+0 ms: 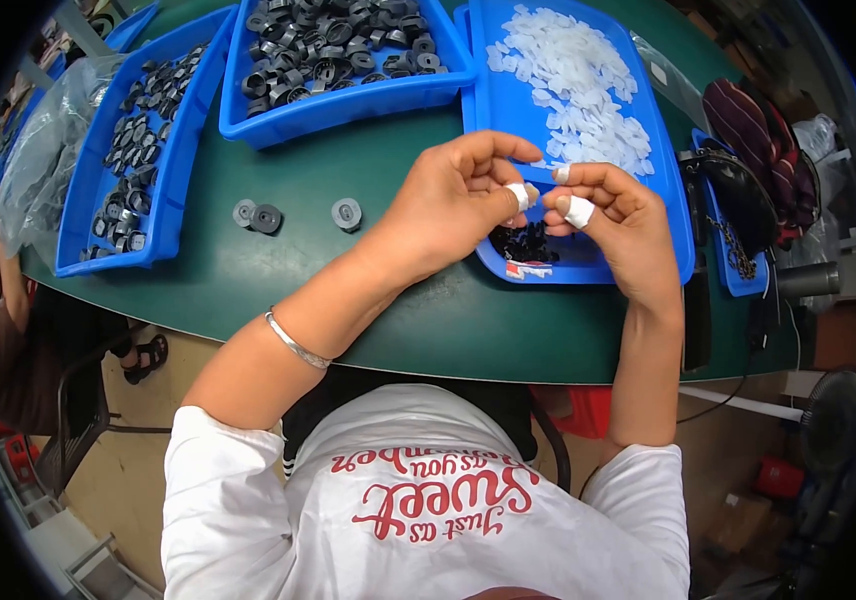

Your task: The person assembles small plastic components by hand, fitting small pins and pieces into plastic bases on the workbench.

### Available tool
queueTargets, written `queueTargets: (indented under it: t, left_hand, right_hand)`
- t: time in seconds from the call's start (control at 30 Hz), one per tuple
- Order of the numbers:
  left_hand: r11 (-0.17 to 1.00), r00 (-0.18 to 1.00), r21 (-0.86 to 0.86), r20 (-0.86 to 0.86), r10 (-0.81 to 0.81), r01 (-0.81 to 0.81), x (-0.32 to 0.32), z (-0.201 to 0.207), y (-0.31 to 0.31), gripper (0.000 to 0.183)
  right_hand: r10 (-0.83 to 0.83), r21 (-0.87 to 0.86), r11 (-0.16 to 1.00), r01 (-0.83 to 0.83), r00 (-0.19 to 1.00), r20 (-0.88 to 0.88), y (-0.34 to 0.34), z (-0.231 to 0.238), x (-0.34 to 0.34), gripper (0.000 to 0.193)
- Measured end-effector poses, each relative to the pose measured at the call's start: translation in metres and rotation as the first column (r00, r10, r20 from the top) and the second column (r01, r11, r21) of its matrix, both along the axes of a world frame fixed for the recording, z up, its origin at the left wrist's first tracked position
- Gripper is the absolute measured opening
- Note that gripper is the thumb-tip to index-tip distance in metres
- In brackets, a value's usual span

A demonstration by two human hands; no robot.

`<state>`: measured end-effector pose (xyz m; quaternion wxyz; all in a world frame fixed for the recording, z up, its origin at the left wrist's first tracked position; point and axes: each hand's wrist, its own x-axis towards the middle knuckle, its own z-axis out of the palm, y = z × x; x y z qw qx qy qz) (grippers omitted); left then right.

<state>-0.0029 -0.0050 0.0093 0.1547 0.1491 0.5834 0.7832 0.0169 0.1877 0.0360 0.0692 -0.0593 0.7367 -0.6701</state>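
Note:
My left hand (463, 195) and my right hand (616, 212) meet over the near part of a blue tray (676, 225). White tape wraps some of my fingertips. Both hands are closed in a pinch, thumbs close together; whatever they grip is too small to make out. Behind them the tray bears a heap of translucent white plastic pieces (573, 75). Small black parts (523, 243) lie in its near left corner, partly under my hands. To the left of my left hand, a grey round part (346, 214) rests on the green table (348, 300).
Two more round parts (266, 218) lie together farther left. One blue bin (348, 110) of dark round parts stands at the back, another blue bin (163, 245) at the left. Beyond the tray's right side is a black bag (743, 195). Someone's arm (13, 290) shows far left.

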Motion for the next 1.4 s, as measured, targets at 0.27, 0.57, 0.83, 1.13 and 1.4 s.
queueTargets:
  t: [0.27,0.57,0.83,1.13,1.4]
  left_hand:
    - [0.999,0.992,-0.028,0.127,0.021,-0.018,-0.004,0.001,-0.002,0.024]
    - [0.999,0.990,0.033,0.138,-0.005,0.001,-0.003,0.001,-0.003,0.018]
    - [0.999,0.980,0.023,0.198,0.028,-0.033,-0.002,0.001,-0.003,0.021]
    - [0.995,0.982,0.010,0.162,0.097,-0.100,-0.001,0.001,0.000,0.020]
    - [0.997,0.987,0.015,0.149,0.067,-0.070,-0.001,0.001,0.002,0.019]
  right_hand:
    - [0.109,0.746,0.665,0.043,0.982,-0.153,0.018,-0.003,0.001,0.017]
    - [0.190,0.783,0.622,0.013,0.968,-0.166,0.015,-0.004,0.000,0.011]
    - [0.322,0.835,0.550,-0.021,0.928,-0.189,0.018,-0.007,0.000,0.009]
    - [0.309,0.807,0.591,0.014,0.920,-0.242,0.017,-0.009,0.001,0.010]
    - [0.307,0.810,0.586,-0.017,0.930,-0.203,0.015,-0.006,0.001,0.011]
